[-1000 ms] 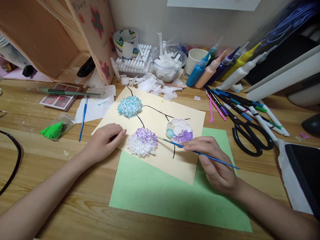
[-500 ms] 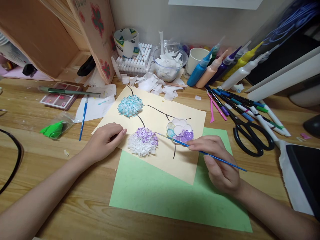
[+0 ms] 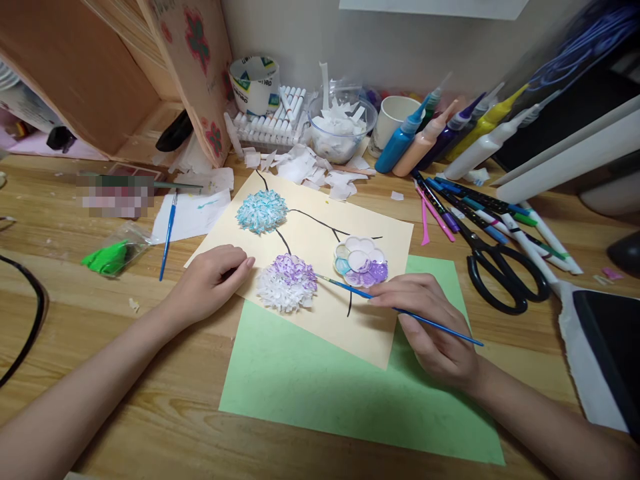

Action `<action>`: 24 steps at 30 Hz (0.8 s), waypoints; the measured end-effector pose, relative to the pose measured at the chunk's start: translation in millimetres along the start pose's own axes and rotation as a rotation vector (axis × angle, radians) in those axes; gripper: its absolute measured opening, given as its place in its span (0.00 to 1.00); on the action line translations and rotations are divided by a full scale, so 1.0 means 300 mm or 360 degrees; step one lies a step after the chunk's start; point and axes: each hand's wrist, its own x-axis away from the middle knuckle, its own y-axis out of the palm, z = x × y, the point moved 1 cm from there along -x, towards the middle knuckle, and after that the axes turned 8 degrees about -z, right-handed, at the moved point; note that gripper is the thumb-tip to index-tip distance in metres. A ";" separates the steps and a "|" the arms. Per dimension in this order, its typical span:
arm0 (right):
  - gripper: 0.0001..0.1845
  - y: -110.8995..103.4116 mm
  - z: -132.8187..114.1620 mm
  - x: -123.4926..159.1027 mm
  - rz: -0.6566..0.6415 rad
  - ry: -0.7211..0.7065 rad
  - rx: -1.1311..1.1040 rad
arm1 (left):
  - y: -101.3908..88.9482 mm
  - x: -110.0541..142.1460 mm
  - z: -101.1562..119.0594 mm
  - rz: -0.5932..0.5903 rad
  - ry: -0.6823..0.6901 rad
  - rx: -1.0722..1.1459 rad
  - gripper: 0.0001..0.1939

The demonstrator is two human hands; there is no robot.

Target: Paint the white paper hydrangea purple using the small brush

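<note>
My right hand pinches a slim blue paintbrush, its tip at the right edge of a tissue-paper flower. That flower is purple on its upper part and white below. My left hand rests with curled fingers on the left edge of the cream paper, nothing visible in it. A blue-and-white paper flower and black drawn stems are on the same sheet. A flower-shaped paint palette, with purple and pale blue paint in its wells, sits on the sheet's right side.
Green paper lies beneath the cream sheet. Black scissors, pens and paint bottles stand or lie to the right. Paper scraps and a clear bowl are behind. A second brush lies left, near a green packet.
My right hand has shifted slightly left, bringing the paintbrush tip a little lower along the purple-and-white flower's right edge. My left hand stays in place.
</note>
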 end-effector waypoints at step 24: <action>0.12 -0.005 0.084 0.019 0.1181 0.0215 -0.0095 | -0.002 0.002 -0.015 0.0026 0.0012 -0.0072 0.19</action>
